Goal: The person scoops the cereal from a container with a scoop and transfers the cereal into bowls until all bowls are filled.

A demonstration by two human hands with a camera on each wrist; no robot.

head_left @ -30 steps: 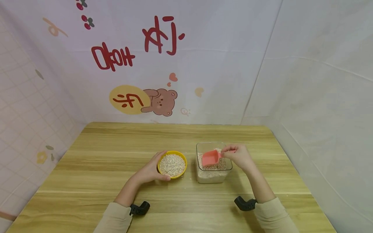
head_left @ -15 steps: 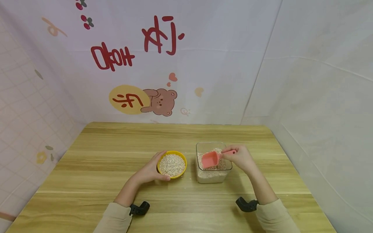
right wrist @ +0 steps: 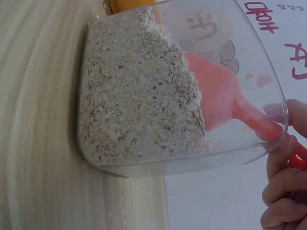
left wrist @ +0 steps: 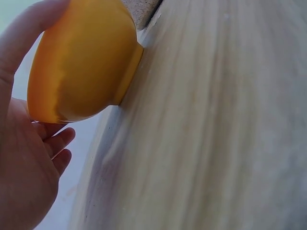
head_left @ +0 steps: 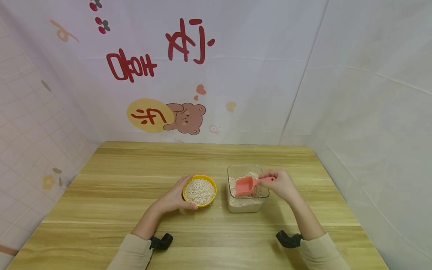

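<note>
Two hands are at work on the wooden surface (head_left: 135, 202), each with a vessel of its own. My left hand (head_left: 173, 198) cups the yellow bowl (head_left: 200, 191) from its left side, thumb along the near rim and fingers curved round the far wall; the left wrist view shows the palm and curled fingers (left wrist: 57, 148) wrapped about the bowl's yellow underside (left wrist: 81, 62), so this grip is clamped on the bowl. The bowl stands upright on the surface and is filled nearly to the brim with pale oat flakes (head_left: 199, 190).

My right hand (head_left: 281, 183) pinches the handle of the pink scoop (head_left: 245, 185), its fingers closed on the handle's end. The scoop's mouth points left and sits inside the clear square container (head_left: 248, 202), low over the oats in it. From the right wrist view the scoop (right wrist: 218, 98) shows through the container's transparent wall (right wrist: 259, 62), its front edge against the heap of oats (right wrist: 139, 91), and my fingers (right wrist: 283, 191) curl at the handle just outside the rim.

Bowl and container stand just beside each other, not touching, with the container to the right. A few stray flakes lie on the surface between them.
</note>
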